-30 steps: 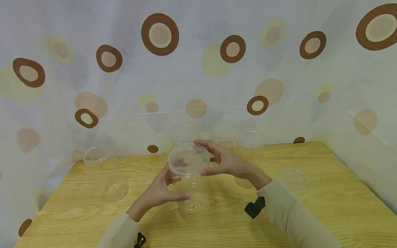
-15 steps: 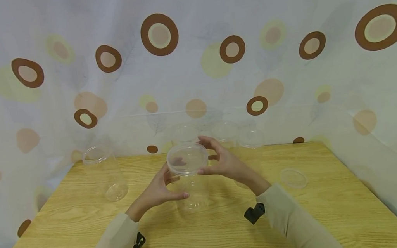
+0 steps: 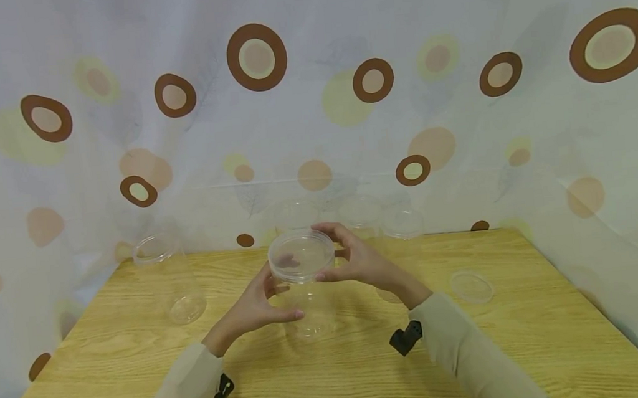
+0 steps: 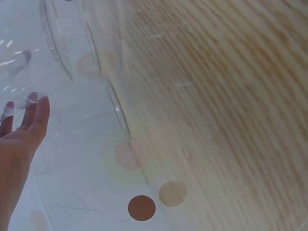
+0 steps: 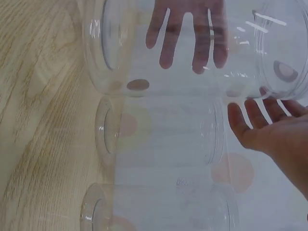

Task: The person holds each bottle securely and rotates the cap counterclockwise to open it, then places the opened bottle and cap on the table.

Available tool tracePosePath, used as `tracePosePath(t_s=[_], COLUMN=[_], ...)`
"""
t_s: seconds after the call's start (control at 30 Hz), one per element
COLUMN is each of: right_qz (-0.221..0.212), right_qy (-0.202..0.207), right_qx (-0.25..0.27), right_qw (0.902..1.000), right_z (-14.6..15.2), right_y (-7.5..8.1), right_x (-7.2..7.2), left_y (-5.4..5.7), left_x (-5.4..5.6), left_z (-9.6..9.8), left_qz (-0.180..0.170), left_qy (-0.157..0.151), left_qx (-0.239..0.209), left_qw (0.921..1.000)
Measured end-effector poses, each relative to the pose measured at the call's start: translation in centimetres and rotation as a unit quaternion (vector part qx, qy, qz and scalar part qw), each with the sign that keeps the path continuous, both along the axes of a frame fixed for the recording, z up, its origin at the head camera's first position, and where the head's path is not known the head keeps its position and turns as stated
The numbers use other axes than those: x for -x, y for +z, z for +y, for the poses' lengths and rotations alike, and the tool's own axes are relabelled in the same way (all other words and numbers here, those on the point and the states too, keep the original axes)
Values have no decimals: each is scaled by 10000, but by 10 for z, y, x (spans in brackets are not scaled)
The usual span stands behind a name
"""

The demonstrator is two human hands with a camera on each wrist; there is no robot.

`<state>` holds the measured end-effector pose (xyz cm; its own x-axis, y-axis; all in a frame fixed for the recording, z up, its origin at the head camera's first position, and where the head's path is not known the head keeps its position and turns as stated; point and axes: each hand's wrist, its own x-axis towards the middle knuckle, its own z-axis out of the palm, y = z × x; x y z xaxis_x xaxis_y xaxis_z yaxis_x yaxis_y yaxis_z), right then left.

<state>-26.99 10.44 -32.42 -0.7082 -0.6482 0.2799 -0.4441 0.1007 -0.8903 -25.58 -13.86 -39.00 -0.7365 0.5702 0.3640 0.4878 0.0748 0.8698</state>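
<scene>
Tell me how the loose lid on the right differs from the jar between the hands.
The loose lid is a thin disc; the jar is a tall cylinder. The loose lid lies flat on the table; the jar is upright. No hand touches the loose lid, while the left hand grips the jar's side and the right hand holds it near the top. Both are clear and round.

Left arm (image 3: 171, 395) and right arm (image 3: 478, 361) angle forward and converge, pale sleeves (image 3: 189, 371) ending near the wrists (image 3: 221, 336). Left hand (image 3: 255, 303) sits lower in a C-grip, fingers (image 4: 41, 115) curved behind, thumb (image 3: 287, 314) in front pointing right. Right hand (image 3: 357, 259) sits higher, mirroring it: fingers (image 5: 238, 120) spaced and bent, thumb (image 3: 330, 275) pointing left.
</scene>
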Motion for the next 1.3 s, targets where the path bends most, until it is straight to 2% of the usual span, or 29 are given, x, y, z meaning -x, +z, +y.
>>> tracePosePath(t_s=[0.17,0.23,0.33,0.5,0.67,0.83,0.97,1.1,1.2,1.3], right_qz=[-346,-438,-487,-460,-287,14,99,-39,-374,-753], right_qy=[856,996,986,603,-163,-825,-1012,-666,-118,427], right_qx=[261,289,255,192,81,48,100,118,217,371], right_qw=[9954,9936,9936,9969,9994,9966,9948,9977,9990,9956], right_z=[4,5,5,6,3,-6,-10,-7,-2,2], right_y=[0,0,-1,-1,-2,-4,-6,-5,-4,-3], right_x=[10,11,11,6,-5,-14,-16,-11,-5,1], left_y=[0,0,0,0,0,-1,-2,-1,0,1], left_x=[-1,-1,0,0,0,1,1,0,-1,-2], left_z=[-1,-1,-1,-1,-1,0,-1,-1,-1,-1], left_qz=[-57,-51,-40,-49,-35,-19,-53,-54,-64,-94], left_qy=[-18,-13,-8,56,167,190,190,129,79,68], left_qx=[35,54,60,52,55,24,37,38,23,36], left_qw=[10000,10000,10000,10000,9998,9998,9998,9999,9999,9999])
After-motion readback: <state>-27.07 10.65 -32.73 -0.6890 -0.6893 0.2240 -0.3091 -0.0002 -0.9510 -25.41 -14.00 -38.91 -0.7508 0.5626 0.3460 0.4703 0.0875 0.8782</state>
